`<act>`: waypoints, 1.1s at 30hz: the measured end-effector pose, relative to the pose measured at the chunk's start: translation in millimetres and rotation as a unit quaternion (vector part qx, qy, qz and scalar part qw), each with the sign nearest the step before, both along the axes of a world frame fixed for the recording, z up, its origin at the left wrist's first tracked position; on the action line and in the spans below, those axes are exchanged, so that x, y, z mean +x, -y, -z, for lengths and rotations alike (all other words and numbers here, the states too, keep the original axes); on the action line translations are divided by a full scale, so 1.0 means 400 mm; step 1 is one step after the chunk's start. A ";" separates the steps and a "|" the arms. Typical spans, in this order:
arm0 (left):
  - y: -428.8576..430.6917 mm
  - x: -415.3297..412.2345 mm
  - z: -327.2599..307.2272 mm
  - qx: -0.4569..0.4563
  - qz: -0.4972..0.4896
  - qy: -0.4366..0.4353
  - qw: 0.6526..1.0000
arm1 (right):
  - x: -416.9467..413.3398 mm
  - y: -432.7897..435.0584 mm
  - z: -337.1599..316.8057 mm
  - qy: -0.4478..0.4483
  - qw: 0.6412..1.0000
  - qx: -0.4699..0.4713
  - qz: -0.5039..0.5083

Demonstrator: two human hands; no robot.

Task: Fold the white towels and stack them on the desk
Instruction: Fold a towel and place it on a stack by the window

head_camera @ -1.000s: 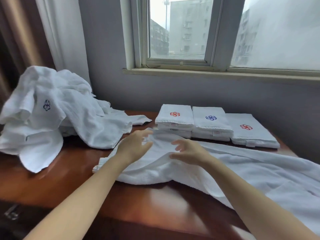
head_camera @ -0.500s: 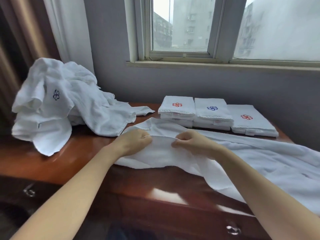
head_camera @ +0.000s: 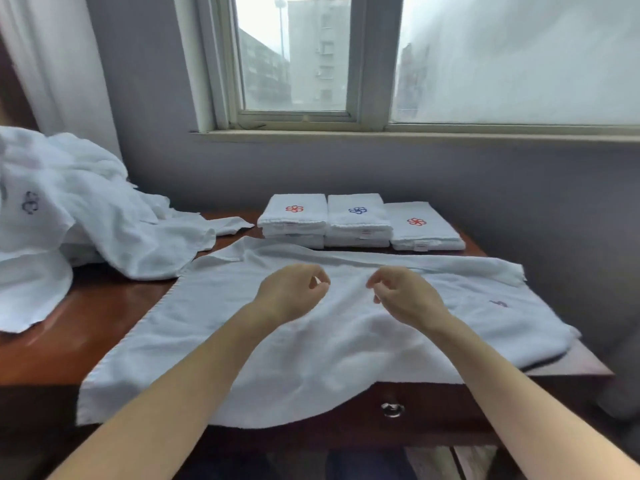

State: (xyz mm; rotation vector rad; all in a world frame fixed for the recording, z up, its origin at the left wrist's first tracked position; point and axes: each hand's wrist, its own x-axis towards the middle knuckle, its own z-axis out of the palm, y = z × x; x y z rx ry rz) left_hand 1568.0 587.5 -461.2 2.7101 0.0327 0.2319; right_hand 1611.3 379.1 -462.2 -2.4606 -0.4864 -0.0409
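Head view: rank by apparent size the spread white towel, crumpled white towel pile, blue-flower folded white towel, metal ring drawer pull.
1. spread white towel
2. crumpled white towel pile, cut off at frame edge
3. blue-flower folded white towel
4. metal ring drawer pull

- Soft, overcast daylight comes through the window (head_camera: 294, 53) at the back, its panes washed out to near white.
- The desk (head_camera: 104, 306) carries a dull sheen near its left edge, and the drawer ring (head_camera: 392, 409) under its front edge catches a small glint.
- Shadows are faint and diffuse, and the space below the front edge is dark.
- The towel heap (head_camera: 86, 209) at the left edge is smeared by blur.
- The window's uprights splay outward with wide-angle distortion.
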 end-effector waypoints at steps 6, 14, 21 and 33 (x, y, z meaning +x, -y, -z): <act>0.220 0.106 0.075 0.005 0.148 0.043 0.988 | 0.034 0.211 0.088 0.033 0.984 -0.159 0.070; 0.367 0.224 0.168 0.113 0.232 -0.005 0.966 | 0.054 0.359 0.143 0.063 0.995 -0.074 0.034; 0.351 0.286 0.192 0.136 0.184 -0.031 0.973 | 0.129 0.346 0.123 0.137 0.988 -0.059 -0.031; 0.404 0.279 0.148 0.096 0.155 0.030 0.983 | 0.069 0.422 0.056 0.313 0.918 -0.241 0.031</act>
